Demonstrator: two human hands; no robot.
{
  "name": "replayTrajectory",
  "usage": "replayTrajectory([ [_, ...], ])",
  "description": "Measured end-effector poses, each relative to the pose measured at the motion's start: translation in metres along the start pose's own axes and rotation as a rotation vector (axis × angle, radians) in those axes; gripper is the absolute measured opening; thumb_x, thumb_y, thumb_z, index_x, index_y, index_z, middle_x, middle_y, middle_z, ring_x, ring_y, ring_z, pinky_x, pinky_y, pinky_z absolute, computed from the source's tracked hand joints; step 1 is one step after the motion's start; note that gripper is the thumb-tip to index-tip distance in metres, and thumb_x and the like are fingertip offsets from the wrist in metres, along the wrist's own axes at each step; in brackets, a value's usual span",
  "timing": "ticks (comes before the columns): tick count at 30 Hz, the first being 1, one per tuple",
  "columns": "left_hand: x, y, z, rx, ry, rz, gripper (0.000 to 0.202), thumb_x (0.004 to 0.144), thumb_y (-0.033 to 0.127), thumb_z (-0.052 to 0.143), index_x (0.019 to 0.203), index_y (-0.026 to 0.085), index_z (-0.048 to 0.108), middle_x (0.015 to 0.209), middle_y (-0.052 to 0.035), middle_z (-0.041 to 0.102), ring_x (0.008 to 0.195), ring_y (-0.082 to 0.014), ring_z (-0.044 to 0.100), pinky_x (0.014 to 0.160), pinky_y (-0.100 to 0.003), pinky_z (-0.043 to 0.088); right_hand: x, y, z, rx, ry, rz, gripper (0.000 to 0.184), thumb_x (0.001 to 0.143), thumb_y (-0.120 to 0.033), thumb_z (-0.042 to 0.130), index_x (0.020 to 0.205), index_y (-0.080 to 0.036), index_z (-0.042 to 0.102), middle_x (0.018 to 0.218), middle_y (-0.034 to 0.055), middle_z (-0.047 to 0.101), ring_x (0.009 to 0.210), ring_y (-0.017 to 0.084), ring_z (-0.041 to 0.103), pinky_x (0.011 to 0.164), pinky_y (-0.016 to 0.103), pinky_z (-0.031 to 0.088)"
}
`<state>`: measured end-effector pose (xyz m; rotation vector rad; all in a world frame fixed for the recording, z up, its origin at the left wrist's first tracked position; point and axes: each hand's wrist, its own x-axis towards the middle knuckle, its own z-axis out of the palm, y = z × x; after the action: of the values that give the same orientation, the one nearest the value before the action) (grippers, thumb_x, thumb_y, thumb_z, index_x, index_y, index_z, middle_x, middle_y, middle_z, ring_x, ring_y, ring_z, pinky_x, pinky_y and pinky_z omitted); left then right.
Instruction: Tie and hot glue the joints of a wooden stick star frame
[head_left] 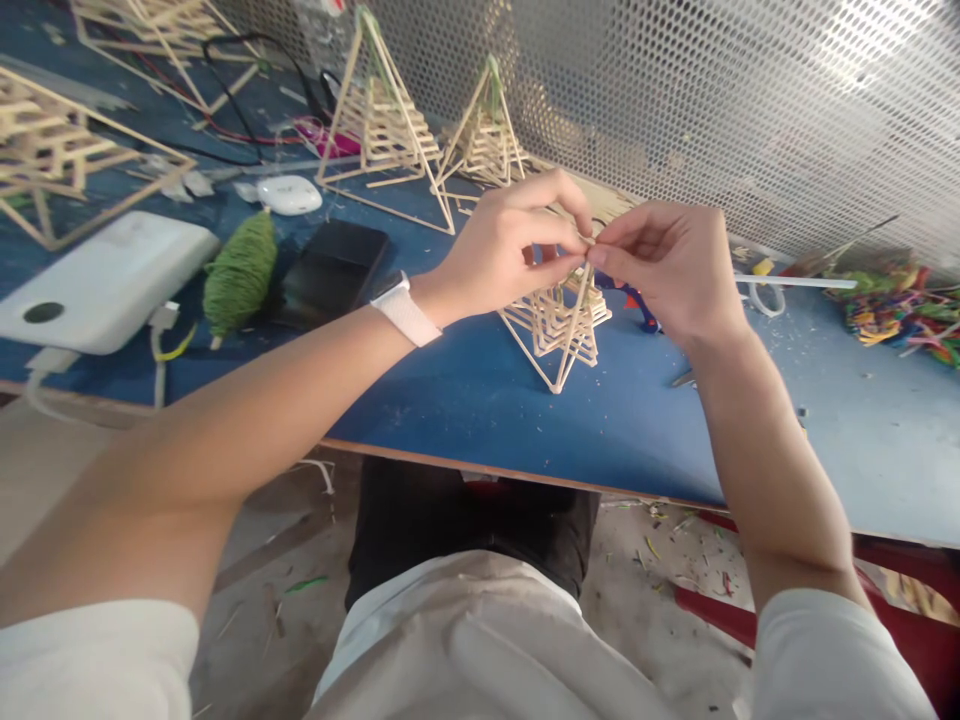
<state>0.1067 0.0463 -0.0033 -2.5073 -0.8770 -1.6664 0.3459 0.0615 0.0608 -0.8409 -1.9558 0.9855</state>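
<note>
On the blue table stands a small pyramid frame of thin wooden sticks [568,340], with stacked layers of sticks inside. My left hand [517,235], wearing a pale wristband, reaches in from the left and pinches at the pyramid's peak. From the other side, my right hand [671,265] closes thumb and fingers on the same peak, and the fingertips of both hands meet there. Whether a fine thread lies between the fingertips is too small to tell. Partly hidden behind my right hand is a blue tool [643,312] resembling a glue gun; a white stick [802,283] juts out right.
Two stick pyramids [382,135] [491,140] stand at the back, with larger stick frames [56,150] at left. Nearby lie a white power bank [112,285], green yarn [241,265], a black flat object [330,270] and a white case [291,195]. Colourful strands [907,310] lie right; perforated metal [712,110] rises behind.
</note>
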Motion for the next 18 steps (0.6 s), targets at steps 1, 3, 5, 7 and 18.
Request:
replayTrajectory([
  [1,0.0,0.001,0.0,-0.007,-0.008,-0.022,0.02,0.112,0.034,0.074,0.103,0.023,0.088,0.124,-0.0123,0.083,0.091,-0.0198,0.078,0.076,-0.037,0.063,0.002,0.001,-0.002,0.01,-0.026,0.017,0.03,0.082,-0.043,0.11,0.089,-0.028,0.085,0.083,0.0029,0.078,0.076,0.019,0.066,0.077,0.042,0.063],
  [3,-0.001,0.002,0.0,-0.021,-0.014,-0.048,0.018,0.112,0.032,0.075,0.103,0.023,0.088,0.125,-0.0126,0.083,0.09,-0.0187,0.076,0.076,-0.035,0.063,0.007,0.004,-0.006,0.031,-0.083,0.046,0.03,0.083,-0.042,0.11,0.092,-0.027,0.085,0.081,0.0024,0.076,0.073,0.017,0.06,0.072,0.041,0.057],
  [5,-0.001,0.004,0.0,-0.034,-0.007,-0.051,0.017,0.111,0.029,0.075,0.102,0.023,0.088,0.125,-0.0125,0.083,0.094,-0.0192,0.076,0.077,-0.035,0.063,0.01,0.008,-0.009,0.065,-0.129,0.079,0.03,0.084,-0.043,0.109,0.093,-0.027,0.086,0.078,0.0009,0.074,0.07,0.016,0.054,0.066,0.039,0.049],
  [7,0.0,0.005,0.0,-0.051,0.013,-0.038,0.017,0.11,0.026,0.075,0.099,0.023,0.088,0.123,-0.0124,0.083,0.097,-0.0204,0.077,0.077,-0.035,0.063,0.014,0.01,-0.011,0.119,-0.172,0.14,0.031,0.084,-0.045,0.11,0.093,-0.029,0.085,0.078,-0.0003,0.072,0.07,0.015,0.051,0.062,0.037,0.044],
  [18,-0.003,0.006,0.005,-0.161,0.072,-0.205,0.016,0.104,0.037,0.085,0.098,0.023,0.09,0.119,-0.0126,0.082,0.099,-0.0214,0.078,0.069,-0.031,0.061,0.029,0.013,-0.013,0.279,-0.272,0.402,0.044,0.066,-0.039,0.116,0.089,-0.026,0.081,0.08,-0.0032,0.065,0.07,0.013,0.054,0.053,0.027,0.043],
])
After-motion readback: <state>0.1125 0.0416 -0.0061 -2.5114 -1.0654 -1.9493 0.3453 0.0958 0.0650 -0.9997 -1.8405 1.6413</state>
